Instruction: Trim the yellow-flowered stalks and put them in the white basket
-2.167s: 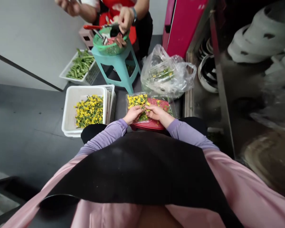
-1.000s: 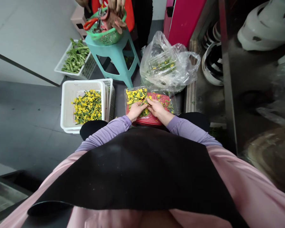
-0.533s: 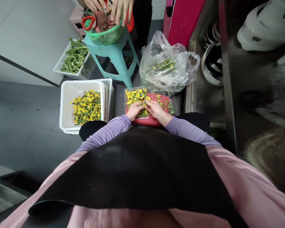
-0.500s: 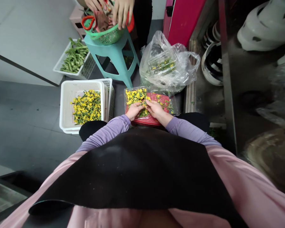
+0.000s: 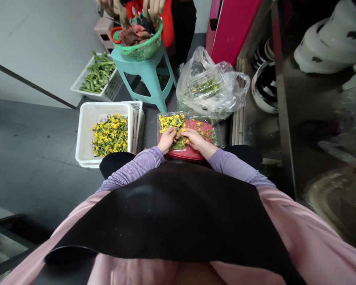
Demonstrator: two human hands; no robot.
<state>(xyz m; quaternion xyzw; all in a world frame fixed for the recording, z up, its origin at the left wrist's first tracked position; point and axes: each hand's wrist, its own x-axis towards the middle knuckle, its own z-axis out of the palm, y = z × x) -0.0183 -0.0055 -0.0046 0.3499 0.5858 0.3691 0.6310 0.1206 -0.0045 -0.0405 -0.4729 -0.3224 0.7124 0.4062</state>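
Yellow flowers with green stems (image 5: 171,121) fill the far part of a clear plastic box (image 5: 158,126), which rests on a red stool (image 5: 192,154). Over the box's near half, my left hand (image 5: 167,140) is closed, its fingertips pinching yellow flowers. Close beside it on the right, my right hand (image 5: 194,138) is closed too, with a small yellow flower at its fingertips. The hands almost meet. Loose flower bits (image 5: 204,128) lie scattered on the red surface to the right, under what looks like the box's clear lid.
A white basket (image 5: 84,130) of yellow flowers stands at left; a second basket (image 5: 106,95) behind holds green stalks. A clear bag (image 5: 195,101) with a packed box sits beyond. Another person's hands reach into a green basket (image 5: 142,50) on a teal stool (image 5: 156,83).
The view has shifted slightly, so the scene sits lower. My hands stay over the box, their fingers still close together. The other person's hands have lifted a little from the cloth-like contents of the green basket.
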